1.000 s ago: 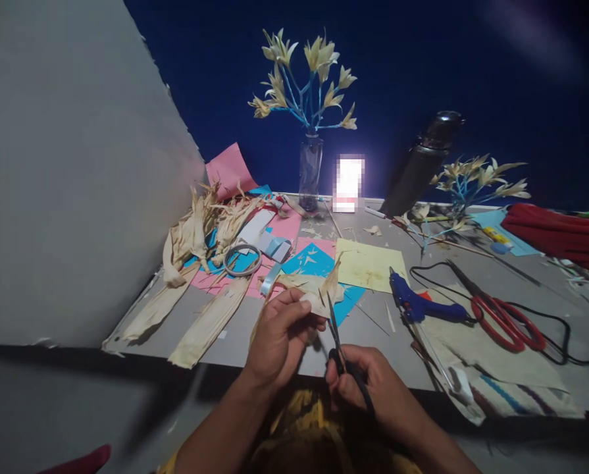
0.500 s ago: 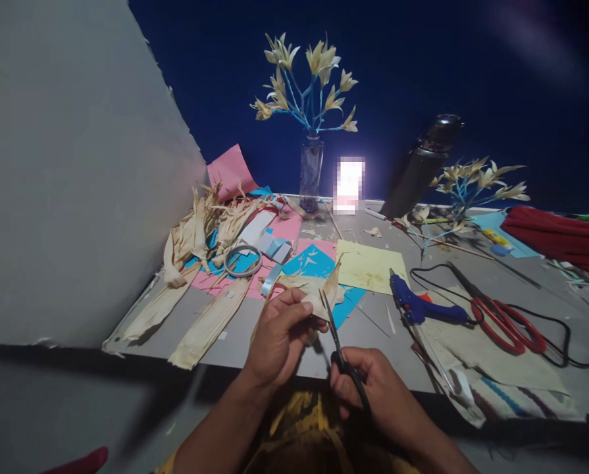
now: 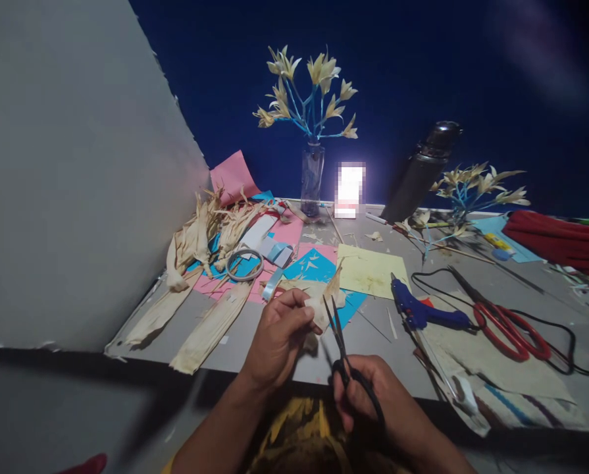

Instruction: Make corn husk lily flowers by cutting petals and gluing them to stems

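— Where's the husk (image 3: 318,299)?
— Pinched in the left hand (image 3: 279,339), just over the tabletop (image 3: 373,329) edge. The right hand (image 3: 368,395) grips scissors (image 3: 341,342), blades slightly parted at it.
— Risk?
— The left hand sits close to the blades; a slip could nick it.

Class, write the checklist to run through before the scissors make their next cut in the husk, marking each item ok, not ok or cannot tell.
1. Left hand pinches the husk piece: ok.
2. Right hand grips the black scissors, blades slightly apart: ok.
3. Husk edge sits between the blades: cannot tell.
4. Left fingers out of the blades' path: cannot tell, they are close.
5. Glue gun lies apart from both hands: ok.
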The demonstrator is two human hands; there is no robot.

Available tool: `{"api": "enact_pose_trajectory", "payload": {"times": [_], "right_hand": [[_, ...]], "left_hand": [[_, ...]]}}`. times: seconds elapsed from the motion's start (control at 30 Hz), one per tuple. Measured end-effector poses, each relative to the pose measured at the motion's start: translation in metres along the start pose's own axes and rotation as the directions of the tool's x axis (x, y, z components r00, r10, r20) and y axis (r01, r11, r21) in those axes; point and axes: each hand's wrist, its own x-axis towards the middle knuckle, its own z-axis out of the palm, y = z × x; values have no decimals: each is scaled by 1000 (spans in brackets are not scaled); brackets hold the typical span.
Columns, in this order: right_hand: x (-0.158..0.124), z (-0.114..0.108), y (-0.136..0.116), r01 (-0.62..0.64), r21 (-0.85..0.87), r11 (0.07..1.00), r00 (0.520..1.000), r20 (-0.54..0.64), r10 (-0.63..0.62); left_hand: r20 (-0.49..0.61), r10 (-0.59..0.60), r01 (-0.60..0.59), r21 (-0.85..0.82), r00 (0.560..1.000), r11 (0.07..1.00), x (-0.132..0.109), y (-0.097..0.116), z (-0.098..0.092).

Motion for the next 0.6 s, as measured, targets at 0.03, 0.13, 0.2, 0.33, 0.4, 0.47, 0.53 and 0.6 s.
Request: {"api": "enact_pose_trajectory", "payload": {"times": [0.03,0.13,0.2,0.33,0.4,0.47,0.53,0.6], "right_hand": [[0,0,0,6,3,1000,1000,8,-6],[-1,2,-2,-6,9,1000,1000,23,6],[-2,3,-3,-16,4,1000,1000,21,16],[-1,2,-4,-39,-1,999,999,17,39],[-1,1,-2,-53,14,998,998,15,53],[-1,1,0,-64,26,998,998,10,64],[-1,0,2,-67,34,997,998,14,67],[-1,1,3,-65,34,997,998,14,65]], "left_hand": [[-7,4,-4,15,1000,1000,-1,1,0],[-4,-11,11,67,1000,998,-2,1,2],[20,-30,28,102,999,994,-2,1,1],[42,-53,46,146,998,988,-1,0,-1],[47,-52,44,155,998,987,0,0,-1],[61,-47,37,160,997,986,0,0,-1],[77,-46,33,162,996,986,0,1,-1],[85,-47,33,156,995,987,0,1,-1]]}}
